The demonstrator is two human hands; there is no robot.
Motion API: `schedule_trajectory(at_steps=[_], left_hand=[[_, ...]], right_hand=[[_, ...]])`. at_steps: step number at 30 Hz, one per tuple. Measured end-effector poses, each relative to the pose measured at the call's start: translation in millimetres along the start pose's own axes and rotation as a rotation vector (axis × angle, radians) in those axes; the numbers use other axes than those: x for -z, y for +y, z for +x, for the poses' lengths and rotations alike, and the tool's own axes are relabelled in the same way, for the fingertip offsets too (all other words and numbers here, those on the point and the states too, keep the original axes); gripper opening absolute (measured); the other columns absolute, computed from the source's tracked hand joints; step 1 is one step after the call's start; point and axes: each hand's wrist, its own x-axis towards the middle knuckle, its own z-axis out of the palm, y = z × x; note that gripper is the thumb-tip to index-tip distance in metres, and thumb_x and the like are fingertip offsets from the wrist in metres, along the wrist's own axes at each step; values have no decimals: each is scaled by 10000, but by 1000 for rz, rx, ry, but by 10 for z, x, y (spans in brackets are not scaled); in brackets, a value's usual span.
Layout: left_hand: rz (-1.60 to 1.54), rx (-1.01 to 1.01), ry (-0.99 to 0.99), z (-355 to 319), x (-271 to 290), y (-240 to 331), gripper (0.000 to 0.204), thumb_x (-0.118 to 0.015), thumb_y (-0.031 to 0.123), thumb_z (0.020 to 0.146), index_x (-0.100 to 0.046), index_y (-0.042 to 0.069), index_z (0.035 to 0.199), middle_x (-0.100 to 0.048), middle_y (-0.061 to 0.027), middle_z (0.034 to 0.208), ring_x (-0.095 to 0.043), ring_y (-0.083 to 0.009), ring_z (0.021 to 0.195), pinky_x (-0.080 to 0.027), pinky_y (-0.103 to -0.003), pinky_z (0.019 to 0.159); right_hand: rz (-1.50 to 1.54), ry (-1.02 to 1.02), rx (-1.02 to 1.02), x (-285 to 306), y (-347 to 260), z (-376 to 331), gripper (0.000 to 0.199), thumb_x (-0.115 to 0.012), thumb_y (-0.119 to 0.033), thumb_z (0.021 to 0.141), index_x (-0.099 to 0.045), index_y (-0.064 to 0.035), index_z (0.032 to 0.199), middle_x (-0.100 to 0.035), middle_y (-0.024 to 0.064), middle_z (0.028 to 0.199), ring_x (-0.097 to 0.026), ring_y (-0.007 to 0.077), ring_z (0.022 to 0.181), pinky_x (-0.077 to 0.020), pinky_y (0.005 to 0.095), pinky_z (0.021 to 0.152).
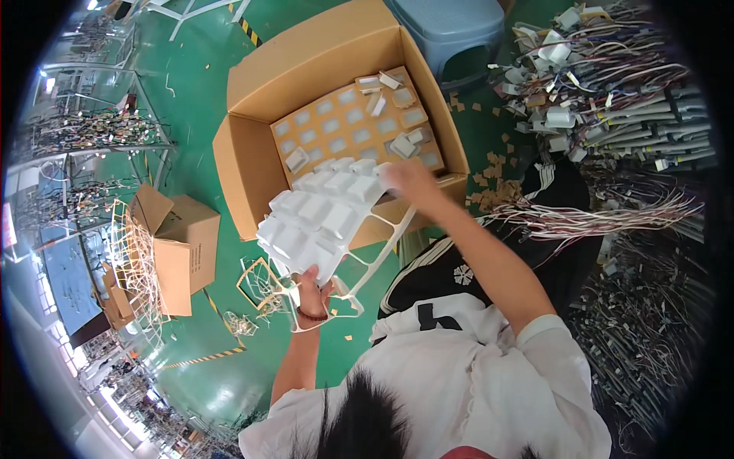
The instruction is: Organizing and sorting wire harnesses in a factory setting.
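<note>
A sheet of white block-shaped plastic pieces (310,218), set in rows, is tilted over the near side of a large open cardboard box. White strips (367,269) form an open frame along its right and lower edges. My left hand (312,294), with a beaded bracelet at the wrist, is closed on the sheet's lower end, thumb on top. At the upper right corner is my right hand (409,182), smeared by motion, so its fingers are unclear. Inside the box (251,180), a cardboard divider (317,126) surrounds rows of pale pieces. Several loose white pieces (405,144) lie on top.
A blue-grey plastic stool (451,23) stands behind the box. Bundles of cables with white connectors (627,115) crowd the right side. Another cardboard box (187,252) sits at left, beside a tangle of white plastic frames (138,268). Cardboard scraps (493,172) litter the green floor.
</note>
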Motion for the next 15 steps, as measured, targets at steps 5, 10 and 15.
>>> schedule_trajectory(at_steps=[5, 10, 15], left_hand=[[25, 82, -36, -137, 225, -75, 500, -538, 311, 810, -419, 16, 1196, -658, -172, 893, -284, -57, 349, -255, -206, 351], [40, 137, -101, -71, 213, -112, 565, -545, 409, 792, -446, 16, 1185, -658, -197, 983, -281, -46, 333, -253, -188, 354], [-5, 114, -67, -113, 288, -344, 537, -554, 355, 789, -444, 13, 1188, -646, -209, 1008, -284, -51, 331, -243, -191, 327]], right_hand=[[621, 225, -359, 913, -366, 277, 592, -435, -575, 861, -560, -50, 1106, -620, 68, 980, -609, 213, 868, -498, 341, 735], [-311, 97, -19, 167, 59, 116, 579, -591, -437, 816, -493, 6, 1177, -476, 255, 1199, -477, 360, 1122, -426, 398, 886], [-722, -9, 87, -64, 431, -13, 531, -622, -409, 780, -547, -39, 1154, -542, 205, 1121, -512, 336, 1068, -462, 440, 847]])
